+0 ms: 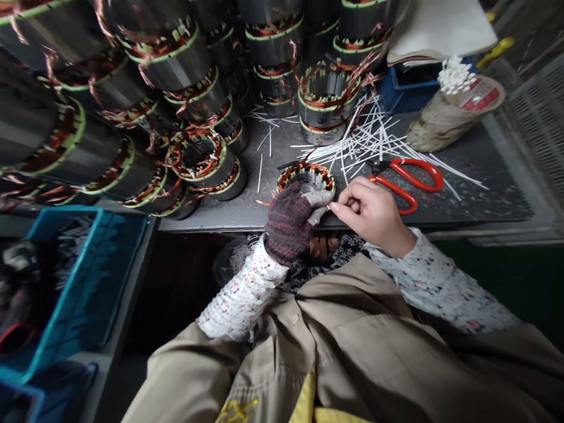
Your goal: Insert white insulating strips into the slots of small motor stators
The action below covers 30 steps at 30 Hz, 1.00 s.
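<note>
A small motor stator point(315, 176) with copper windings and a pale green rim sits at the bench's front edge. My left hand point(288, 223), in a dark knitted glove with light fingertips, is closed on its near side and covers much of it. Bare, my right hand point(370, 211) is at the stator's right rim. Its thumb and index finger pinch together there; a tiny white bit shows at the tips, too small to name. Just beyond that hand lie red-handled scissors point(408, 176). White thin strips point(361, 144) are spread loosely behind the stator.
Stacked stators point(176, 64) fill the left and back. Another wound stator point(324, 117) stands behind mine. At right are a tube holder point(453, 114) with white sticks and a blue box point(405, 91) under papers. A teal bin point(92, 276) sits low at left.
</note>
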{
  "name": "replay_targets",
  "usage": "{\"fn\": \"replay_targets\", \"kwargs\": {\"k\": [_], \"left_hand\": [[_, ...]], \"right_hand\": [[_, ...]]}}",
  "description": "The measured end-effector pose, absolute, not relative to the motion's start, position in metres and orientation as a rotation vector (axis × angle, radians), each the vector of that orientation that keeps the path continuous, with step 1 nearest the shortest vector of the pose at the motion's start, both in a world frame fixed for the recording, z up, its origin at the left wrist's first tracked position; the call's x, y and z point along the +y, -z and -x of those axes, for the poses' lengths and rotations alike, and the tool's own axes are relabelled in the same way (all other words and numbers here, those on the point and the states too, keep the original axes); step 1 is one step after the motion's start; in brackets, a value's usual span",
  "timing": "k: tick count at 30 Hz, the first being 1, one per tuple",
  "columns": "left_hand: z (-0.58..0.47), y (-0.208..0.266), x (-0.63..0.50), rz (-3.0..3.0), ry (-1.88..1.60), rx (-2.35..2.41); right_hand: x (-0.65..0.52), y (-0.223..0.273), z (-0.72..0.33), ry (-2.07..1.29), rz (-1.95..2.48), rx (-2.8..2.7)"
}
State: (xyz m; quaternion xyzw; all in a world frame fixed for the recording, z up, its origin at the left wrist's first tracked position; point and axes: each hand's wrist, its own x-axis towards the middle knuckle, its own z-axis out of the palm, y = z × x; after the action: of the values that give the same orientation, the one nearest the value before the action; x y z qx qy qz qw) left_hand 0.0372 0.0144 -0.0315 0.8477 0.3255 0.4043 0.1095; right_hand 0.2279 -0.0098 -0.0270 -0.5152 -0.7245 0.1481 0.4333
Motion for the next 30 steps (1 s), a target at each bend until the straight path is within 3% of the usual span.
{"fn": "replay_targets", "kwargs": {"k": [8,13,16,25,30], "left_hand": [[-0.041,0.027,0.012,-2.546,-1.225,0.997],[-0.031,0.025,0.012,-2.608,-1.118,1.054],[-0.028,0.028,0.012,-2.651,-1.060,1.056],[-0.064,0.044,-0.009,-2.830,-1.040,1.122],[-0.037,0.011,0.002,-2.894,-0.940,1.024]], "right_hand": [[-0.033,-0.023,-0.245,-0.728,1.039,-1.819],[-0.038,-0.005,-0.247,-1.234,0.846,-1.623],[-0.045,-0.001,-0.249,-1.339,0.934,-1.422],[0.026,-0.005,-0.208,-1.092,0.896,-1.231],[0.001,0.021,-0.213,-0.212,1.025,-1.497]]}}
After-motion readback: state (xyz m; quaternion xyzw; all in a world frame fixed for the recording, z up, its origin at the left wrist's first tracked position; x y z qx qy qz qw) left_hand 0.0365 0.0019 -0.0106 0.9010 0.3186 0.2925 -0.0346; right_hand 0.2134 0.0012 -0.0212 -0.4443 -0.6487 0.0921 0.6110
